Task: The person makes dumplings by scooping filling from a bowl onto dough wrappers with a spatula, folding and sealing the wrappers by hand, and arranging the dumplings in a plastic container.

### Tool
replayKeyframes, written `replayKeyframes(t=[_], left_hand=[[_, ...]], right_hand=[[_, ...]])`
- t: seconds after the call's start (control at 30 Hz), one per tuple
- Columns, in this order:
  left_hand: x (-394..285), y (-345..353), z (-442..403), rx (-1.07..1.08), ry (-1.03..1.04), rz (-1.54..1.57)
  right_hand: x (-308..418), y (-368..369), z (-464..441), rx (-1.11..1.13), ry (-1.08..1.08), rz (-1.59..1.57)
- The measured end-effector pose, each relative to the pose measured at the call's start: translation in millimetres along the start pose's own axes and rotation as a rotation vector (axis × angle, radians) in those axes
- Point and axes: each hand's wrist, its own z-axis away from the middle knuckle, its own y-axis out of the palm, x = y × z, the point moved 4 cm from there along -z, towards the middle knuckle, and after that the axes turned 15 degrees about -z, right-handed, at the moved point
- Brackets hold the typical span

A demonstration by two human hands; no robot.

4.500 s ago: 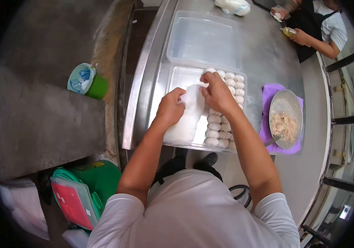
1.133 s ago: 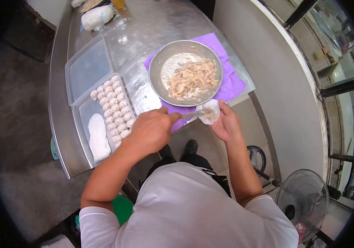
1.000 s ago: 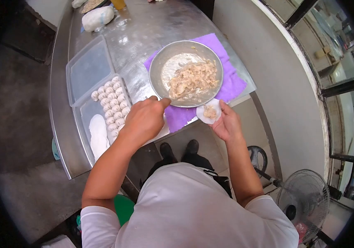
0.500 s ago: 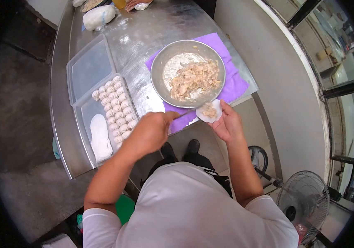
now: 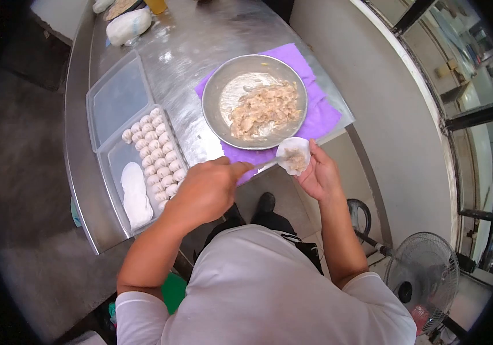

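My left hand [image 5: 207, 187] is closed around the handle of a thin metal spatula [image 5: 265, 165]. The blade's tip touches the meat filling on a round white dough wrapper [image 5: 293, 156]. My right hand [image 5: 320, 175] cups that wrapper from below and behind, its thumb at the rim. Just beyond both hands stands a round metal bowl [image 5: 212, 118] with a heap of pale minced filling [image 5: 266, 109] in it. Left of my left hand, a plastic container [image 5: 114, 164] holds rows of pleated dumplings [image 5: 155, 152] and a stack of overlapping white wrappers [image 5: 136, 195].
Under the bowl lies a purple cloth [image 5: 318, 106] on the steel table [image 5: 183, 63]. The container's lid [image 5: 119, 95] lies behind it. A white wrapped bundle [image 5: 128, 27] and a yellow container [image 5: 156, 6] are farther back. A standing fan [image 5: 422, 282] is at the lower right.
The spatula's blade has come onto the filling, and the wrapper is tilted up and more cupped. Another person's hand at the far table end has moved out of view. The camera view has shifted slightly.
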Motion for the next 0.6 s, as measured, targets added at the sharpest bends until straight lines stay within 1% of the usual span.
replayKeyframes(t=[0.03,0.07,0.17,0.2,0.27,0.4,0.47,0.5,0.57,0.6], left_hand=[[2,-5,3,-0.032,-0.024,0.061],[0,-3,3,-0.028,-0.016,0.06],[-2,15,7,0.02,-0.049,0.073],[-3,8,6,0.019,-0.044,0.073],[-1,-14,8,-0.04,-0.039,0.023],[7,-18,12,-0.041,-0.061,0.013],[4,-14,8,-0.098,-0.013,-0.056],[0,-19,8,-0.1,-0.009,-0.055],[-10,-35,9,-0.062,-0.042,-0.182],[-13,-32,8,-0.062,-0.047,-0.18]], right_hand=[[2,0,1,0.003,-0.009,-0.019],[3,1,2,0.008,-0.019,-0.039],[1,6,1,0.023,0.002,-0.052],[3,4,1,0.024,-0.003,-0.052],[3,1,2,0.109,0.048,-0.054],[6,11,4,0.032,0.073,-0.086],[4,15,4,0.064,0.106,-0.11],[4,13,4,0.064,0.102,-0.109],[3,9,3,0.082,0.083,-0.069],[2,11,4,0.081,0.088,-0.067]])
